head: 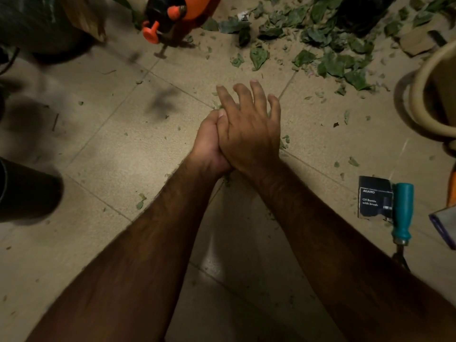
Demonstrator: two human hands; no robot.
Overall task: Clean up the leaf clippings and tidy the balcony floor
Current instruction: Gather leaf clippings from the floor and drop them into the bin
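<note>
My two hands meet over the middle of the tiled floor. My right hand (pixel 249 129) lies on top with its fingers straight and slightly spread, pressing down on my left hand (pixel 209 146). The left hand is cupped beneath it, with its thumb against the right hand's edge and its fingers hidden. Small green leaf bits (pixel 284 141) peek out at the hands' edges. A big pile of leaf clippings (pixel 328 48) lies on the floor at the upper right, with small scraps (pixel 140 202) scattered over the tiles.
An orange and black sprayer (pixel 170 16) stands at the top. A beige pot (pixel 434 90) sits at the right edge. A small dark box (pixel 373 197) and a teal-handled tool (pixel 402 213) lie at the right. A dark object (pixel 24 191) is at the left.
</note>
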